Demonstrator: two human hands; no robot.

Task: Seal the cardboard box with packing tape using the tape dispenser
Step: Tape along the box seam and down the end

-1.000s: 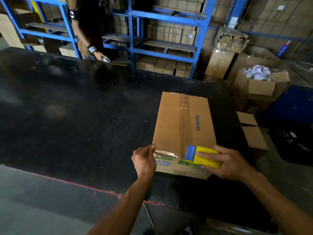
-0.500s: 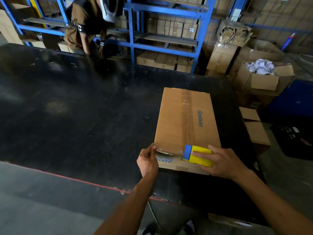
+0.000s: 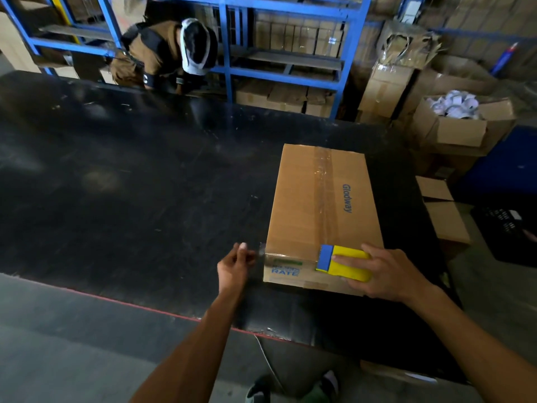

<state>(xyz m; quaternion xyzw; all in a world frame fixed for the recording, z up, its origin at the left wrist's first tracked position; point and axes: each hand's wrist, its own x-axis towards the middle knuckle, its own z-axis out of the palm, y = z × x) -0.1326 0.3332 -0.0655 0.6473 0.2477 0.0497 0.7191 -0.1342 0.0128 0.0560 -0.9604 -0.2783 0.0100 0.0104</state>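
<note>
While the right hand (image 3: 389, 271) grips the yellow-and-blue tape dispenser (image 3: 343, 261) flat against the near end of the cardboard box (image 3: 308, 205), the left hand (image 3: 234, 264) pinches the clear packing tape (image 3: 279, 255) stretched past the box's left edge. Box rests on a black table (image 3: 130, 184); blue shelving (image 3: 284, 39) stands behind.

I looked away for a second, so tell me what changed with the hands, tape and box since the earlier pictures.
The left hand drew the tape end leftward, from on the cardboard box to past its left edge, stretching a strip across the near end. Behind the table, the other person bent down. Unchanged: the right hand holds the tape dispenser on the box; the lengthwise tape remains.
</note>
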